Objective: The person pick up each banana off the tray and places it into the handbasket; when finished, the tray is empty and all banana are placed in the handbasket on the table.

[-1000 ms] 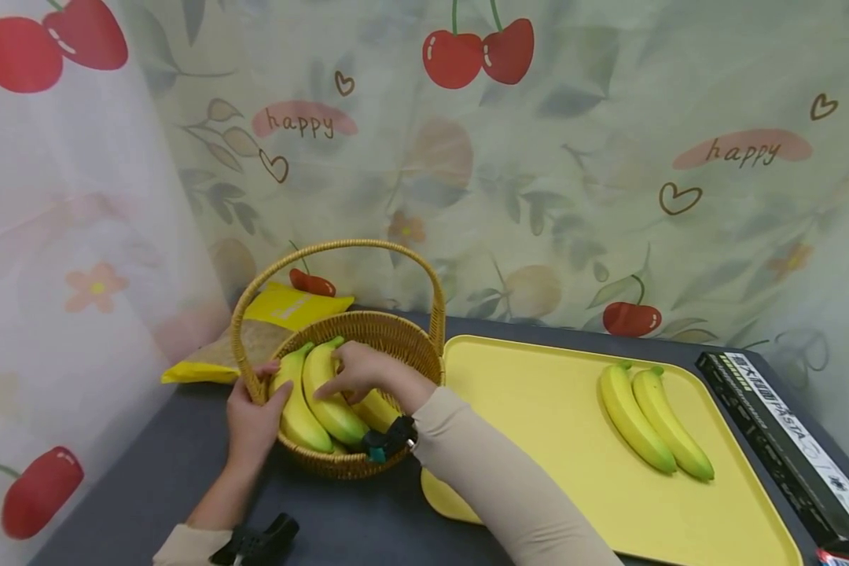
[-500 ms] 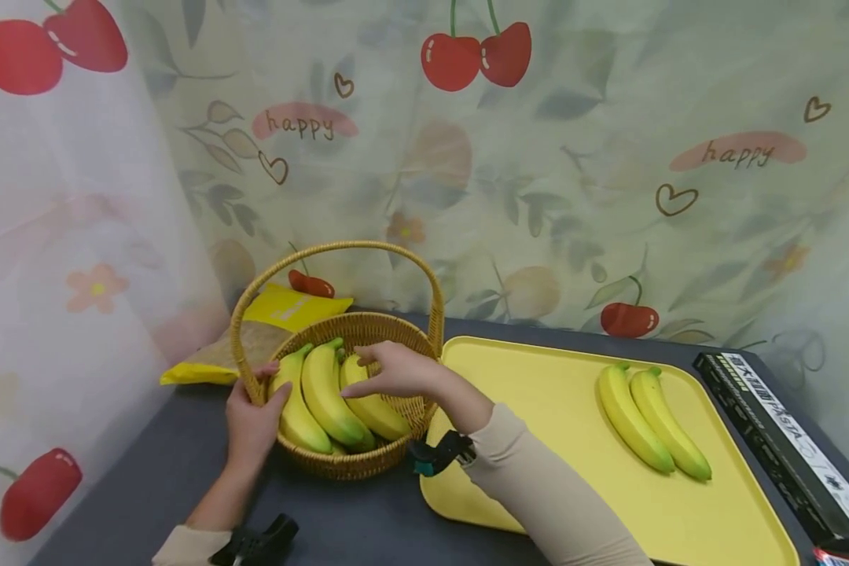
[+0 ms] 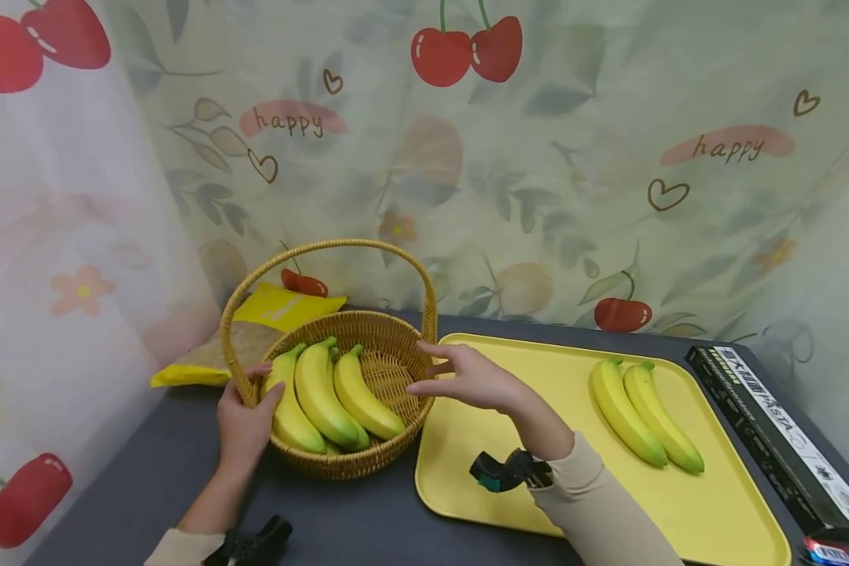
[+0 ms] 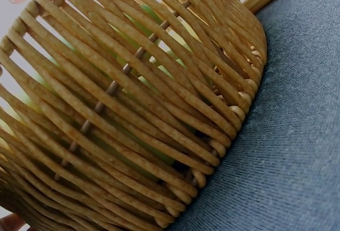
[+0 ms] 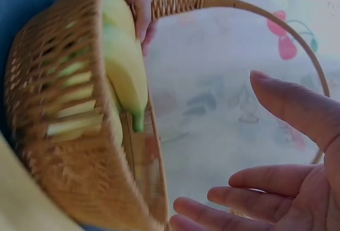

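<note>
A woven basket [image 3: 389, 358] with a tall arched handle stands on the dark table, several bananas [image 3: 368, 405] lying in its left half. My left hand [image 3: 240, 428] grips the basket at the foot of the handle, thumb inside the rim. Over the basket's right rim my right hand [image 3: 481, 381] hovers with fingers spread and nothing in them. In the right wrist view the thumb and fingers of that right hand [image 5: 319, 194] are extended beside the basket opening. The left wrist view is filled by the basket's woven side [image 4: 117, 93], bananas showing through the gaps.
To the right of the basket lies a yellow tray [image 3: 523, 456] bearing two bananas [image 3: 661, 417]. A long black pasta box [image 3: 764, 428] runs along the tray's right side. Behind the basket sits a yellow and brown bag [image 3: 283, 310], with a printed curtain [image 3: 481, 181] at the back.
My right hand has let go of a banana in the basket and drawn back to the right rim, uncovering the bananas. The left hand has kept its grip on the basket.
</note>
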The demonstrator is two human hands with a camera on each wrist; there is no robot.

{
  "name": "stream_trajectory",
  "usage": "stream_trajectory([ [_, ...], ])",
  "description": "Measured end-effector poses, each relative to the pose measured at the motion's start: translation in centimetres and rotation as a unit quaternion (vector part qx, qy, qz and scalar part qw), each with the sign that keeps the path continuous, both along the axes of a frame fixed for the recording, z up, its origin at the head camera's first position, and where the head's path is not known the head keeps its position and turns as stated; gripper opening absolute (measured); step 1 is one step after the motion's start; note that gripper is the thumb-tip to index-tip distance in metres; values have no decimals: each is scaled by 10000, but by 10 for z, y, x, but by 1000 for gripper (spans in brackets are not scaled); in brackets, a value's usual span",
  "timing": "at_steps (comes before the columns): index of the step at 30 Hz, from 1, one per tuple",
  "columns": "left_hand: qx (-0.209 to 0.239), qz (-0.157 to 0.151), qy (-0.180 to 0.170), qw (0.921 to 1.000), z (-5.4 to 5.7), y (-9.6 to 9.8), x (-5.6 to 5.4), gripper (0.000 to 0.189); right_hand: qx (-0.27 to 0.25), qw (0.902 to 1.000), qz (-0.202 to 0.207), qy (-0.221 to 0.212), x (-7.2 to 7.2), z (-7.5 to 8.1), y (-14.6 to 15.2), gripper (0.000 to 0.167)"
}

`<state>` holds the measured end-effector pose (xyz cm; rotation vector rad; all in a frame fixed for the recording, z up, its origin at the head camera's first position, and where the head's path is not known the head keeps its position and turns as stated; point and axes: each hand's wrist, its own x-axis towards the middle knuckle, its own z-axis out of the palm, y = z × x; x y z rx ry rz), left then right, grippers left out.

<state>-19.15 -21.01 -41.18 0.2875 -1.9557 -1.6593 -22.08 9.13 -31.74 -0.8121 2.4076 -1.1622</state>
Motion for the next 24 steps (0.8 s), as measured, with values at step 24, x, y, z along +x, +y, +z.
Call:
stream_trajectory([
  [24, 52, 30, 191, 9998, 1, 2, 1, 27, -300, 9921, -1163, 362, 28, -38, 128, 71],
])
